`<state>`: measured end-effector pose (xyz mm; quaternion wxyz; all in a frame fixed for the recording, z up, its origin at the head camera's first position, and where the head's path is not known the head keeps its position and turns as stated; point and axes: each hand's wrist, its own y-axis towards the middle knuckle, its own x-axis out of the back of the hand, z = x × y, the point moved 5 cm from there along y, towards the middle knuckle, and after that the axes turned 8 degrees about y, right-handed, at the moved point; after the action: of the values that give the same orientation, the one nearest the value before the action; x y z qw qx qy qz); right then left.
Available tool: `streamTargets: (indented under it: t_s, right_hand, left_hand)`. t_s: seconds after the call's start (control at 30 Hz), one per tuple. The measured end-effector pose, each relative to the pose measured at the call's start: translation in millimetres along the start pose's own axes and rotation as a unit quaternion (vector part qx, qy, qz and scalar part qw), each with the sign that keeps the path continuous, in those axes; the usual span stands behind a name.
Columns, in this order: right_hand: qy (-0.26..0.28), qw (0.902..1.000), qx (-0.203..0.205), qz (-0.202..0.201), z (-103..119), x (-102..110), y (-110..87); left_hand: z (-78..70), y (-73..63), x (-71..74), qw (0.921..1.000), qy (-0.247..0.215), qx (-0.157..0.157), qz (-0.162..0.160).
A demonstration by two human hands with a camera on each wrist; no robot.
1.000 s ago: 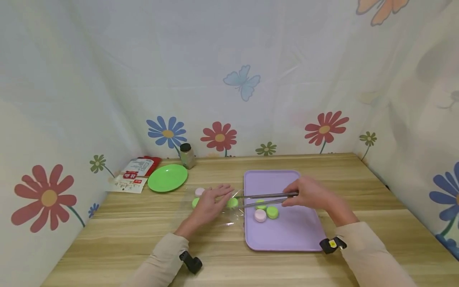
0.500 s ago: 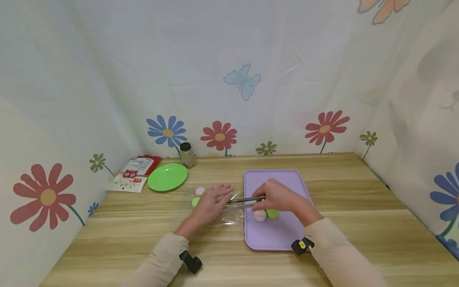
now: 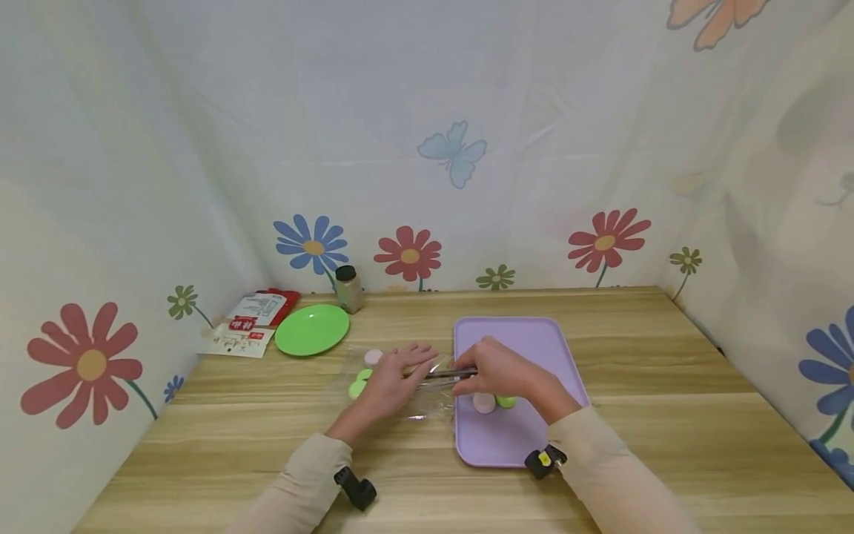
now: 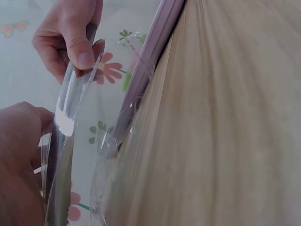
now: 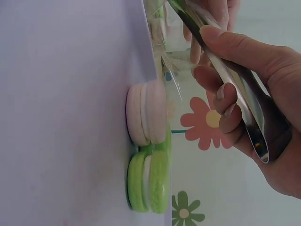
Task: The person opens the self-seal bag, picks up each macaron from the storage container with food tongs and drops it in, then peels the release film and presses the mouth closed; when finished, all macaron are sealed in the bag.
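Observation:
My left hand holds up the film of a clear plastic bag, its fingers stretched toward the tray in the head view. My right hand grips metal tongs, thumb on one arm and fingers round the other. The tongs reach leftward into the bag, under my left hand, which hides their tips. In the bag's left part are a pink macaron and green macarons. Below my right hand, a pink macaron and green macarons sit on the lilac tray.
A green plate lies at the back left, with a black-capped jar behind it. Red and white packets lie left of the plate. A flowered curtain surrounds the wooden table at the back and sides.
My right hand has moved left with the tongs, driving them deeper into the bag. The green macarons at the bag's left end have shifted slightly. My left hand stays in place.

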<state>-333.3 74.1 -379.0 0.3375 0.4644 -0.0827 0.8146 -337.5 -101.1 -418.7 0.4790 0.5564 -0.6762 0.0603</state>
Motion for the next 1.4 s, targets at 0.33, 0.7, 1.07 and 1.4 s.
streamTargets:
  t_s: [0.33, 0.7, 1.07, 1.4]
  right_hand:
    - [0.006, 0.9998, -0.014, 0.014, 7, -8, 4.0]
    - [0.023, 0.9983, -0.037, 0.04, -1, -11, -0.2]
    - [0.008, 0.9977, -0.062, 0.026, -14, 8, -17.4]
    - [0.012, 0.9989, -0.039, 0.022, -6, 1, -10.6]
  left_hand:
    - [-0.9, -1.7, -1.6, 0.9999, -0.006, 0.005, 0.013]
    - [1.3, -0.9, -2.1, 0.9998, -0.01, -0.003, 0.017]
    - [2.1, 0.5, -0.9, 0.9999, 0.001, 0.008, 0.014]
    - [0.5, 0.2, -2.3, 0.9996, -0.012, 0.01, 0.023]
